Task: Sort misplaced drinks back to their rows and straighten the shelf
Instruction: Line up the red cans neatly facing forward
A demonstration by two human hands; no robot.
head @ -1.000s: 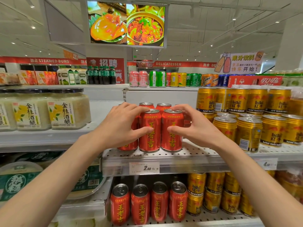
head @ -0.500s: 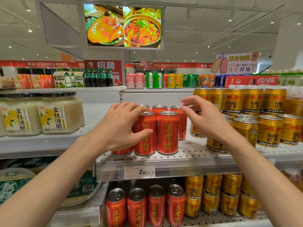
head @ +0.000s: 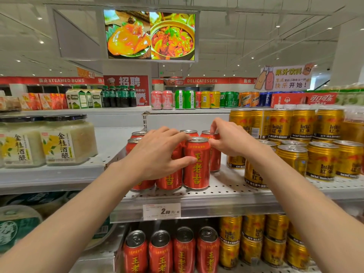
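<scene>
Red herbal-tea cans stand in a cluster on the perforated middle shelf (head: 226, 186). My left hand (head: 157, 154) wraps over the front cans, its thumb pressed against the front right can (head: 197, 166) and its fingers curled round the can behind the palm. My right hand (head: 230, 138) reaches to the rear right red can (head: 214, 160) and pinches its top rim with curled fingers. Gold Red Bull cans (head: 319, 160) fill the shelf just right of the red ones. One gold can (head: 254, 176) stands forward, partly hidden by my right forearm.
Large jars of rice wine (head: 67, 142) sit on the left shelf. A price tag (head: 161, 211) hangs on the shelf edge. Below stand a row of red cans (head: 171, 251) and stacked gold cans (head: 262, 241). Assorted drinks line the top shelf (head: 197, 99).
My right hand left the front red cans, lifted away to the right, then came back down onto the rear right red can. My left hand stayed on the front cans.
</scene>
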